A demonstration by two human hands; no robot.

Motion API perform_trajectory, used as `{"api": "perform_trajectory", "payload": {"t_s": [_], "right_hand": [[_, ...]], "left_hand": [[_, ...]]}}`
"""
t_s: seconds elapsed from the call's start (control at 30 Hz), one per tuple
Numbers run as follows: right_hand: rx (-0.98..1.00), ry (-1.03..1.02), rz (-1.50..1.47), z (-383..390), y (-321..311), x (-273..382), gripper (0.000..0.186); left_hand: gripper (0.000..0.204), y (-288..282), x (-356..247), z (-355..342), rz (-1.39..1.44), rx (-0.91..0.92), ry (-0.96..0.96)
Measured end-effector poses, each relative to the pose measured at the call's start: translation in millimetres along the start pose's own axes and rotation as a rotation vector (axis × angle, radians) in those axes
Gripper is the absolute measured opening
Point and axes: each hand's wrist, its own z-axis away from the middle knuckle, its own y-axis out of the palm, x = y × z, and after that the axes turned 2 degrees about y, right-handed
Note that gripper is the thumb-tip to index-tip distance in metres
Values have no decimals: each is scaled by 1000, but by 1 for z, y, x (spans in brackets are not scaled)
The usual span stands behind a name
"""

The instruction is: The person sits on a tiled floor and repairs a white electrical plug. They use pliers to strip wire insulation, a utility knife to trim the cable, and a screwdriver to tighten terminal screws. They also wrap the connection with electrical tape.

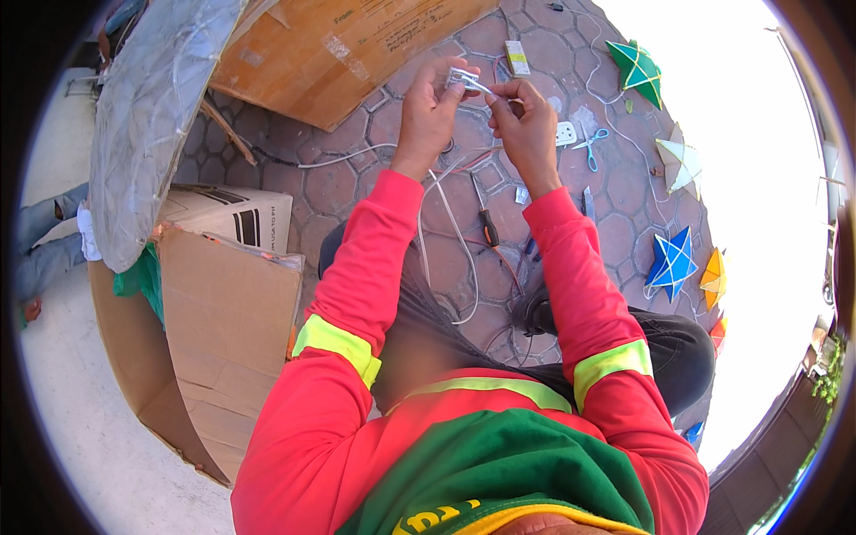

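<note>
My left hand (430,116) is closed around a small white electrical fitting (459,77), held up over the paving. Close on its right, my right hand (526,129) pinches a white wire (480,86) that runs to the fitting. The wire's exact seat in the fitting is too small to make out. White cable (467,267) loops down below my hands to the ground. Under them lies a screwdriver (487,225) with an orange and black handle. A white socket outlet (566,134) and blue-handled scissors (592,148) lie right of my right hand.
Star lanterns in green (637,73), white (679,165), blue (671,263) and orange (713,278) line the right side, strung with wire. A large cardboard box (321,58) stands far left, an open carton (227,330) nearer. Another person's jeans (49,232) show at the left edge.
</note>
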Motion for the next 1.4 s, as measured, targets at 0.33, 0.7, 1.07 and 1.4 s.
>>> {"api": "perform_trajectory", "payload": {"t_s": [0.33, 0.7, 1.07, 1.4], "right_hand": [[29, 13, -172, 16, 16, -4, 15], [-12, -10, -301, 23, 26, -2, 20], [-114, -383, 259, -11, -58, -90, 23], [-150, 757, 958, 82, -203, -322, 60]], "left_hand": [[26, -4, 2, -3, 78, -30, -47], [25, -9, -4, -5, 477, 4, -257], [23, -25, 10, -10, 679, -221, -276], [15, -10, 2, -1, 749, -135, -340]]}}
